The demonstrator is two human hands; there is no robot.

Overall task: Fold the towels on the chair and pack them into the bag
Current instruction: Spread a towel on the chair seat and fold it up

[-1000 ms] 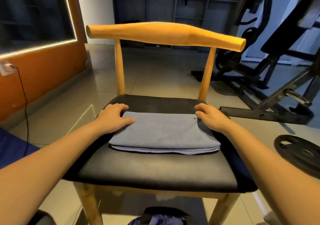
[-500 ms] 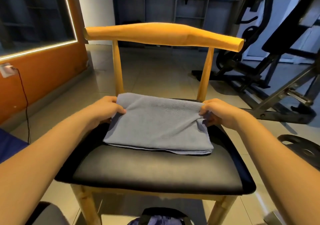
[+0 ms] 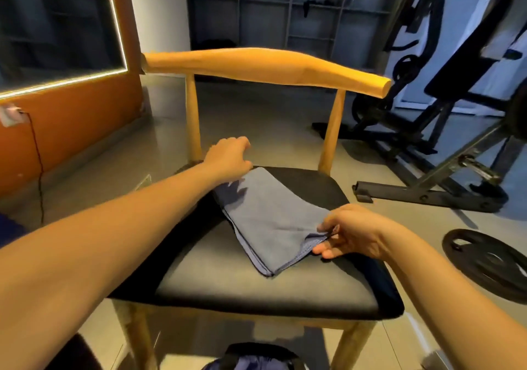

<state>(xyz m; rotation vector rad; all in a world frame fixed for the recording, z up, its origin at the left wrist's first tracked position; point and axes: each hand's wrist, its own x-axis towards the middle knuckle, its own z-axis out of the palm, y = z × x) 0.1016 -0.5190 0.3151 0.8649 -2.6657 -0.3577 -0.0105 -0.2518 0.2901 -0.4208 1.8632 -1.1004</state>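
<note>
A folded grey-blue towel [image 3: 268,218] lies turned at an angle on the black seat of the wooden chair [image 3: 256,290]. My right hand [image 3: 350,231] pinches the towel's near right corner between thumb and fingers. My left hand [image 3: 228,160] hovers just above the towel's far left corner with fingers loosely bent and nothing in it. A dark bag [image 3: 256,358] with a purple-blue lining peeks in at the bottom edge, under the front of the chair.
A weight bench frame [image 3: 427,190] stands on the floor to the right of the chair, and a black weight plate [image 3: 490,264] lies nearer on the right. An orange wall with a plugged-in cable [image 3: 37,164] runs along the left.
The towel has been rotated on the seat, its right end swung toward me. My right hand came nearer with the corner. My left hand let go and lifted off the far left corner.
</note>
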